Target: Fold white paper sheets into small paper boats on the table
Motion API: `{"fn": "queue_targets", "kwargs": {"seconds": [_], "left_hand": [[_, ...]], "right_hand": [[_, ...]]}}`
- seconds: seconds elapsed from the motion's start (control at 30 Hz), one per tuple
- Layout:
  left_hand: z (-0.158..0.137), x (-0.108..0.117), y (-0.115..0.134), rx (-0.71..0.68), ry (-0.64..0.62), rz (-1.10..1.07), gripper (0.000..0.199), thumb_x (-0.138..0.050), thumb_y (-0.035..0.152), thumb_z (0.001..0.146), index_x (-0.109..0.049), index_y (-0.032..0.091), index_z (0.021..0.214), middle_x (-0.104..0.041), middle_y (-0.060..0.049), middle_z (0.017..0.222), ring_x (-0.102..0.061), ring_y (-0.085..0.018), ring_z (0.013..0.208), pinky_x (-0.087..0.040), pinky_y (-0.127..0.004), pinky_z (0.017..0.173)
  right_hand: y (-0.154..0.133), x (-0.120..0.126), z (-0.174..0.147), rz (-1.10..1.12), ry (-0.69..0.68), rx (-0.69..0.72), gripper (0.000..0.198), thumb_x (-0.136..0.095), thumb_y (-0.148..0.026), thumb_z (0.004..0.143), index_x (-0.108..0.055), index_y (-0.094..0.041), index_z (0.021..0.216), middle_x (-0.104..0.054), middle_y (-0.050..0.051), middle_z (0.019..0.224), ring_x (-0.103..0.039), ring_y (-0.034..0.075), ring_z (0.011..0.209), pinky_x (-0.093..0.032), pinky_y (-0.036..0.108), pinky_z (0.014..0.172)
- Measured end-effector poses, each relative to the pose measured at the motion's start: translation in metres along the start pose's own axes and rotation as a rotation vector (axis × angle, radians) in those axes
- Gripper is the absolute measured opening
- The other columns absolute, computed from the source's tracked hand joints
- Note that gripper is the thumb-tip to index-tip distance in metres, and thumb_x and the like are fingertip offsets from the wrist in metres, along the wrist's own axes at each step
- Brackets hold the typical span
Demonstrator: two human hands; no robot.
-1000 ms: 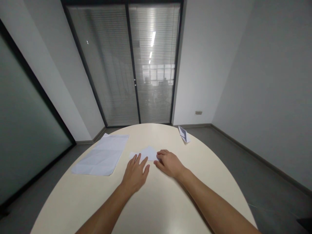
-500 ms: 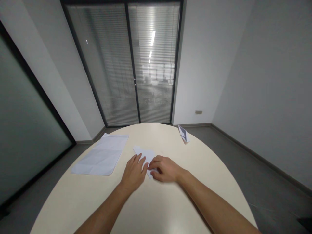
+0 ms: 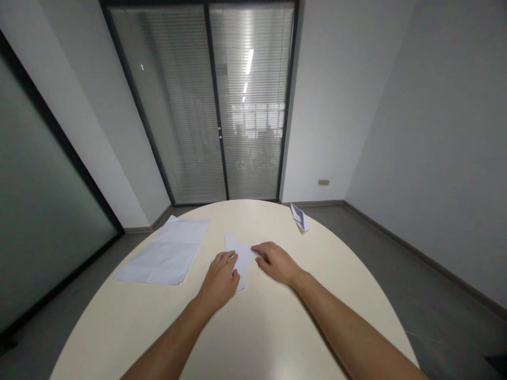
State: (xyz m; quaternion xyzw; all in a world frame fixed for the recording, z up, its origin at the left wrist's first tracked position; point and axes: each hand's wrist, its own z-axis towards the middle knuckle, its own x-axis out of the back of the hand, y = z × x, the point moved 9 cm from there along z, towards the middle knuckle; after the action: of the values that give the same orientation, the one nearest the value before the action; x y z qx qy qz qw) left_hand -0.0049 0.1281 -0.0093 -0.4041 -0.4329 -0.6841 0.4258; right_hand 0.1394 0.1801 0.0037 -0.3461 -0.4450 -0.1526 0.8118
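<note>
A folded piece of white paper [image 3: 244,254] lies on the table in front of me, with a narrow strip sticking out at its far left end and another at its near end. My left hand [image 3: 220,278] rests on the paper's left edge, fingers laid over it and the thumb apart from them. At the paper's right corner, my right hand [image 3: 276,262] touches with an outstretched index fingertip; its thumb is apart and the other fingers are partly hidden. Nothing shows gripped in either hand.
Several larger white paper sheets [image 3: 166,253] with crease lines lie to the left. A folded paper piece [image 3: 300,218] sits near the far right rim of the round, cream-coloured table [image 3: 253,332]. Beyond stand a glass partition with blinds [image 3: 190,121] and white walls.
The paper has turned clockwise, its far strip now pointing away from me. My right hand has shifted slightly right and away, its fingers straighter. My left hand remains at the paper's left side.
</note>
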Motion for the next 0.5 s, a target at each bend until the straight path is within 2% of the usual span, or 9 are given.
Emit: {"fn": "queue_targets", "kwargs": {"seconds": [0.1, 0.23, 0.33, 0.5], "left_hand": [[0.000, 0.003, 0.005, -0.035, 0.004, 0.005, 0.042, -0.046, 0.017, 0.090, -0.062, 0.015, 0.129, -0.062, -0.011, 0.135, -0.052, -0.024, 0.126, -0.038, -0.041, 0.112], [-0.004, 0.009, 0.009, -0.042, 0.020, 0.034, 0.039, -0.051, 0.039, 0.094, -0.065, 0.017, 0.123, -0.064, -0.013, 0.133, -0.055, -0.028, 0.125, -0.033, -0.051, 0.113], [-0.006, 0.013, 0.011, -0.050, 0.026, 0.051, 0.041, -0.057, 0.045, 0.091, -0.066, 0.018, 0.120, -0.065, -0.013, 0.130, -0.056, -0.029, 0.124, -0.029, -0.053, 0.115], [-0.005, 0.016, 0.015, -0.059, 0.003, 0.105, 0.028, -0.054, 0.035, 0.094, -0.069, 0.017, 0.108, -0.069, -0.013, 0.119, -0.060, -0.028, 0.114, -0.043, -0.044, 0.102]], "right_hand": [[-0.001, -0.002, 0.001, 0.018, -0.009, -0.001, 0.036, -0.054, -0.022, 0.092, -0.066, -0.018, 0.125, -0.070, 0.010, 0.120, -0.061, 0.023, 0.113, -0.044, 0.038, 0.102], [-0.004, -0.003, 0.002, 0.043, -0.008, 0.003, 0.031, -0.059, -0.024, 0.090, -0.070, -0.019, 0.119, -0.072, 0.009, 0.116, -0.062, 0.022, 0.110, -0.045, 0.036, 0.100], [-0.007, 0.000, 0.003, 0.064, -0.017, 0.009, 0.027, -0.061, -0.026, 0.090, -0.072, -0.020, 0.114, -0.073, 0.008, 0.111, -0.064, 0.022, 0.106, -0.046, 0.035, 0.097], [-0.014, 0.004, 0.002, 0.102, -0.080, 0.026, 0.024, -0.065, -0.028, 0.089, -0.074, -0.023, 0.109, -0.075, 0.005, 0.105, -0.065, 0.021, 0.099, -0.048, 0.033, 0.092]]}}
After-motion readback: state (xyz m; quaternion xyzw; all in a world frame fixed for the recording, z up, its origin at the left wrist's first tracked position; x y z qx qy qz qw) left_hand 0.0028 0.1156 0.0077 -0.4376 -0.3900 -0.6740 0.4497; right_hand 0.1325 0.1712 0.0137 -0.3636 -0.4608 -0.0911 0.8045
